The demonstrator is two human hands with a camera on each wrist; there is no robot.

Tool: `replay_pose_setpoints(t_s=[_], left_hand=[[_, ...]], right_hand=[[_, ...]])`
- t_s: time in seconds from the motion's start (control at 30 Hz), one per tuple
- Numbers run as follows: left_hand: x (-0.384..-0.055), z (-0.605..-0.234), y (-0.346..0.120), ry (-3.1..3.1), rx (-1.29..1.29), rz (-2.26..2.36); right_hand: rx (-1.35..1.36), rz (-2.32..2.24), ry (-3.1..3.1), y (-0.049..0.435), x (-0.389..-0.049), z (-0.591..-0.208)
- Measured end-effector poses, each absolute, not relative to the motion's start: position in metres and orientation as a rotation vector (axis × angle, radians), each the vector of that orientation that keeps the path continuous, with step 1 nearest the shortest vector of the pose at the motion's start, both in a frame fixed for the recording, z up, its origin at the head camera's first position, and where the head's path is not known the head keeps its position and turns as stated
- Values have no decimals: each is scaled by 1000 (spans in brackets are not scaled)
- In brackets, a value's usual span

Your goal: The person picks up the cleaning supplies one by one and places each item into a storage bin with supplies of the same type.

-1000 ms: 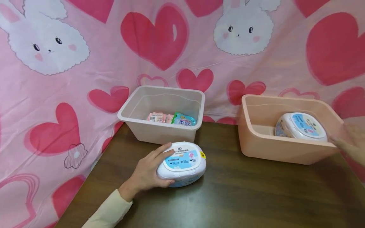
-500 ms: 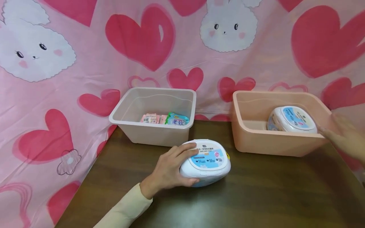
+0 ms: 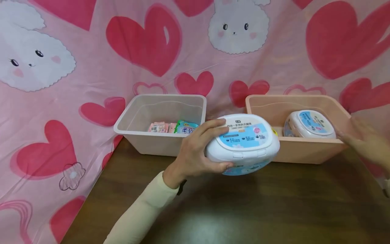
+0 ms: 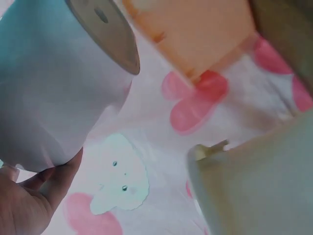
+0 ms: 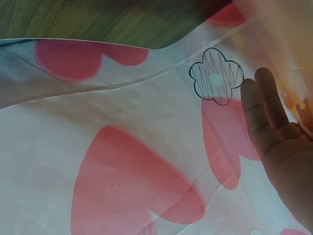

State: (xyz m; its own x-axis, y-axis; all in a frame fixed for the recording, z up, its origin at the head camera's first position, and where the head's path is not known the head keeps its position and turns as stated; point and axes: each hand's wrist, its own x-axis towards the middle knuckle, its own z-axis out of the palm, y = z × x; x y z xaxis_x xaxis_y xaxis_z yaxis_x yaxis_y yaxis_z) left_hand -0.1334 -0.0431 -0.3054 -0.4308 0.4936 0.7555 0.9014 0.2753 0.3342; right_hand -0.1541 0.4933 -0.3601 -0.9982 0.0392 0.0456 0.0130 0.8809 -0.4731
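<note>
My left hand [image 3: 193, 152] grips the near left side of a white laundry pod tub [image 3: 243, 145], thumb below and fingers over the lid's edge. The tub is held up above the table, tilted toward me, and overlaps the peach bin [image 3: 307, 150] in the head view. From the left wrist, the tub's underside [image 4: 98, 14] shows. A second, similar tub [image 3: 317, 123] sits inside the peach bin. My right hand [image 3: 365, 142], slightly blurred, is at that bin's right end with fingers extended; the right wrist view shows the fingers [image 5: 259, 112] straight.
A pale grey bin [image 3: 158, 144] stands at the back left. Inside lie pink packets [image 3: 158, 127] and a green-blue packet [image 3: 184, 128]. Behind the dark wooden table [image 3: 274, 210] hangs a pink cloth [image 3: 106, 78] with hearts and rabbits.
My left hand has lifted the tub off the table and carried it right, toward the peach bin. My right hand stays at that bin's right end. The head view has shifted to the right.
</note>
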Motion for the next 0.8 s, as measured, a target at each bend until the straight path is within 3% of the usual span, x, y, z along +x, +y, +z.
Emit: replay_pose_setpoints(t_s=[0.3,0.5,0.8], left_hand=[[-174,-304,-1,-2110,-1025,-1079],[-187,-298,32,-2388,-848,-848],[-196,-279,56,-2643,-923,-510]], right_hand=[[-32,730,-3000,488,-154,-361],[-6,745,-2994,489,-158,-360],[-66,741,-3013,491,-154,-358]])
